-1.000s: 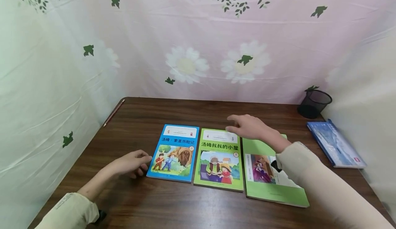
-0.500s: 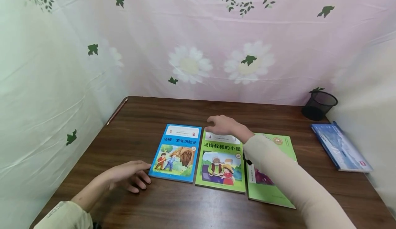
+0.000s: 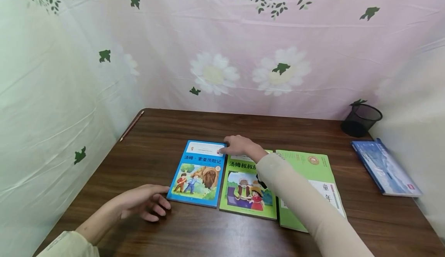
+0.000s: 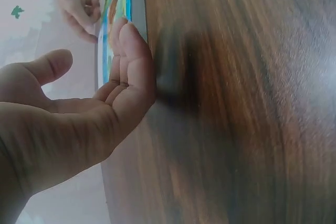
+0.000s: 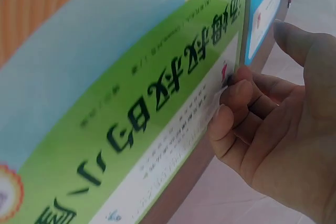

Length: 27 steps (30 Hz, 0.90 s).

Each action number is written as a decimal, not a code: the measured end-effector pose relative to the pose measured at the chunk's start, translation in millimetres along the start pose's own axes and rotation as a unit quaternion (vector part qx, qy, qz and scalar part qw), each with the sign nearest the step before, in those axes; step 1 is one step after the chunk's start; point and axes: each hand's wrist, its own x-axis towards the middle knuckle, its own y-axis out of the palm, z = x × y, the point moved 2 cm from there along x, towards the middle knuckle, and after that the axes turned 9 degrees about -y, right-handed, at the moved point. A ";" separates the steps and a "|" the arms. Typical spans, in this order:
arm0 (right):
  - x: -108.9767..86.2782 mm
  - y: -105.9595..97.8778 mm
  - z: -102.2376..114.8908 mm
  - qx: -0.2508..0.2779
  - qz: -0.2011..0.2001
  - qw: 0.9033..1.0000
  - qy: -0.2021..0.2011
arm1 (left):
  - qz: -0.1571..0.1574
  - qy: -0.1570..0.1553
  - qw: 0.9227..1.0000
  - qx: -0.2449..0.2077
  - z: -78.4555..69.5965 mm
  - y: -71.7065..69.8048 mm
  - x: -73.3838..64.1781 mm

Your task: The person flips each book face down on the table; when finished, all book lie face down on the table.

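A blue storybook [image 3: 194,174] lies flat on the brown wooden table [image 3: 187,234], its cover showing two cartoon children. Beside its lower left corner is my left hand [image 3: 143,201], palm inward and fingers relaxed; whether the thumb touches the cover cannot be told. My right hand [image 3: 240,146] hovers over the top edges of the blue book and the green storybook [image 3: 240,207] next to it. In the right wrist view, its loosely bent fingers [image 5: 223,121] are close to the green book's top edge, and the thumb reaches toward the blue book [image 5: 262,19]. Neither hand grips anything.
A larger green book [image 3: 295,166] lies at the right, partly under my right sleeve. Farther right are another blue-and-white book [image 3: 386,168] and a black mesh pen cup [image 3: 361,120]. A pencil [image 3: 132,125] lies along the table's left edge. Patterned fabric surrounds the table.
My right hand has moved left, from above the gap between the green books to the blue book's top right corner. My left hand has shifted slightly down and its fingers have loosened. The books stay put.
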 end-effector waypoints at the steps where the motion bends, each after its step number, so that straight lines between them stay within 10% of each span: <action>1: 1.0 0.8 0.7 -0.001 0.000 1.000 0.004 | 0.002 -0.002 1.000 -0.007 0.2 0.6 -0.6; 27: 11.4 6.0 12.1 -0.040 0.008 0.999 0.028 | 0.073 0.006 0.986 -0.149 7.9 2.5 -4.3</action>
